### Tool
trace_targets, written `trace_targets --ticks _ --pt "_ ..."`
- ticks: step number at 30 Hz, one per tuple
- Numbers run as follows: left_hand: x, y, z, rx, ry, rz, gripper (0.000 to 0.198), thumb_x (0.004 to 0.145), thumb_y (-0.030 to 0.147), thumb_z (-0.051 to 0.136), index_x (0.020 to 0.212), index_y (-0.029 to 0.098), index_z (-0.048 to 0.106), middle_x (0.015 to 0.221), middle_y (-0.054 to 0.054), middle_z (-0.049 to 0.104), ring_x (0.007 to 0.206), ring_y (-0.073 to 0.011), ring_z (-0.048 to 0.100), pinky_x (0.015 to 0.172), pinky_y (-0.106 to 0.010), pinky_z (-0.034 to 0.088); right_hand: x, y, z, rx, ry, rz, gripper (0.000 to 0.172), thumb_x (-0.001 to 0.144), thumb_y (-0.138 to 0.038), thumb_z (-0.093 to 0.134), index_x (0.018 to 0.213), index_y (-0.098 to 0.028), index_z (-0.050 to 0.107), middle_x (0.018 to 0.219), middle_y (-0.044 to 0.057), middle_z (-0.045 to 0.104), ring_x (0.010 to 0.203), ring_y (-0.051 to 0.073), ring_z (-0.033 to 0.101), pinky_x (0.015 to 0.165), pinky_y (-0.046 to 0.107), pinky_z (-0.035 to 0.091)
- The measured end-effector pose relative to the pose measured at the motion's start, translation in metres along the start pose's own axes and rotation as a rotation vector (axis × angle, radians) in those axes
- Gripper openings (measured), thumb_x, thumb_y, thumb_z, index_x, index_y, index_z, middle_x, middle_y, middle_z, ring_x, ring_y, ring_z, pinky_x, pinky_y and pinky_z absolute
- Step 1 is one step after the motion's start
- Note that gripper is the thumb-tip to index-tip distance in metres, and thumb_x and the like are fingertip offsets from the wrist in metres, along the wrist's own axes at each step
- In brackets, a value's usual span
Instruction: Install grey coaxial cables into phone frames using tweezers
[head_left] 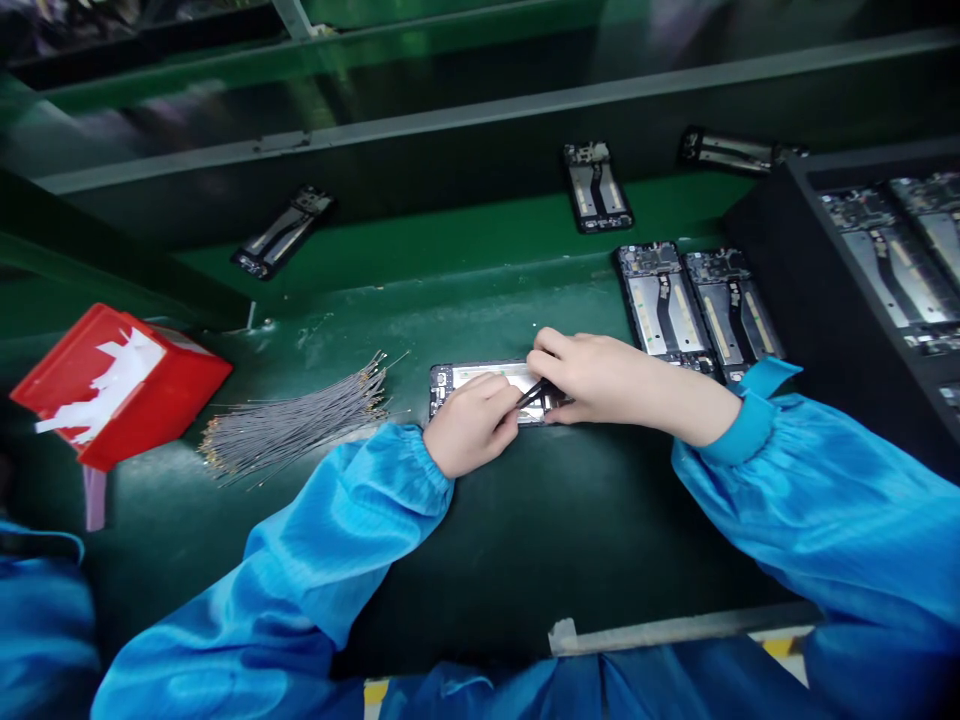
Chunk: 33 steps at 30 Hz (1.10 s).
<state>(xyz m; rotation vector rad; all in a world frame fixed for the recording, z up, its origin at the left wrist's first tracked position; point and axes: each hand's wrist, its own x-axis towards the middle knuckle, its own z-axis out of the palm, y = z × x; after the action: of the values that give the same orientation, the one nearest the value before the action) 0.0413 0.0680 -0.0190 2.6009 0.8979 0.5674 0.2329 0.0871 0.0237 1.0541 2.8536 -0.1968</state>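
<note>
As the right hand point(574, 375) pinched black tweezers point(536, 391), the left hand point(474, 422) curled over the opened smartphone point(516, 373) on the workbench point(450, 560), its grip unclear; the phone seemed light, stiff, fragile, best held by its edges.

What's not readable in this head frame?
All in the head view:
Phone frame: partly covered by the left hand and right hand.
Dark tool: rear end hidden in the right hand.
Cable bundle: strands too fine and overlapped to count.
Black tray: cut off by the right edge.
Upper-left clutter: blurred.
</note>
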Motion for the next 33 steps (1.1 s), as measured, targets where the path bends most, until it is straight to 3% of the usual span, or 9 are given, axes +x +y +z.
trace_targets --ticks 14,21,23,27,30,33 --pt "0.001 -0.002 -0.006 -0.162 -0.038 0.052 0.014 0.072 0.011 0.038 0.061 0.019 0.034 0.058 0.001 0.040 0.056 -0.0121 0.038 0.053 -0.024 0.034 0.012 -0.009 -0.008 0.028 -0.143 0.067 0.037 0.067 -0.026 0.066 0.096 -0.015 0.046 0.101 0.011 0.048 0.057 0.016 0.055 0.043 0.026 0.026" --pt "-0.001 -0.003 -0.007 -0.166 -0.093 0.120 0.013 0.070 0.011 0.040 0.060 0.018 0.038 0.058 0.001 0.043 0.057 -0.0123 0.040 0.058 -0.026 0.034 0.022 -0.018 -0.021 0.095 -0.345 0.186 0.043 0.063 -0.021 0.067 0.100 -0.014 0.045 0.105 0.013 0.045 0.059 0.016 0.055 0.042 0.025 0.027" --pt "-0.002 -0.002 -0.007 -0.181 -0.056 0.114 0.010 0.070 0.011 0.041 0.063 0.018 0.042 0.060 0.001 0.045 0.059 -0.0128 0.041 0.059 -0.026 0.036 0.019 -0.015 -0.019 0.147 -0.296 0.188 0.040 0.066 -0.021 0.065 0.100 -0.015 0.045 0.103 0.011 0.045 0.058 0.014 0.053 0.044 0.025 0.030" --pt "-0.006 -0.001 -0.009 -0.218 0.078 0.079 0.012 0.072 0.010 0.041 0.076 0.016 0.051 0.068 -0.002 0.050 0.065 -0.0141 0.045 0.062 -0.027 0.040 0.002 -0.006 -0.003 0.286 -0.019 0.187 0.034 0.075 -0.031 0.060 0.102 -0.017 0.045 0.100 0.008 0.049 0.073 0.017 0.052 0.058 0.027 0.038" --pt "-0.008 -0.001 -0.011 -0.180 0.214 0.044 0.013 0.076 0.010 0.041 0.079 0.016 0.053 0.072 -0.004 0.053 0.069 -0.0149 0.047 0.065 -0.028 0.041 -0.003 -0.006 0.009 0.207 0.117 0.049 0.045 0.070 -0.042 0.064 0.104 -0.017 0.048 0.105 0.010 0.051 0.090 0.024 0.047 0.073 0.033 0.037" --pt "-0.007 -0.001 -0.013 -0.136 0.318 0.023 0.012 0.078 0.009 0.043 0.081 0.015 0.053 0.075 -0.005 0.054 0.072 -0.0158 0.048 0.067 -0.030 0.042 0.010 0.001 0.011 0.071 0.159 0.006 0.045 0.067 -0.041 0.066 0.101 -0.017 0.051 0.103 0.009 0.054 0.090 0.025 0.044 0.075 0.035 0.033"
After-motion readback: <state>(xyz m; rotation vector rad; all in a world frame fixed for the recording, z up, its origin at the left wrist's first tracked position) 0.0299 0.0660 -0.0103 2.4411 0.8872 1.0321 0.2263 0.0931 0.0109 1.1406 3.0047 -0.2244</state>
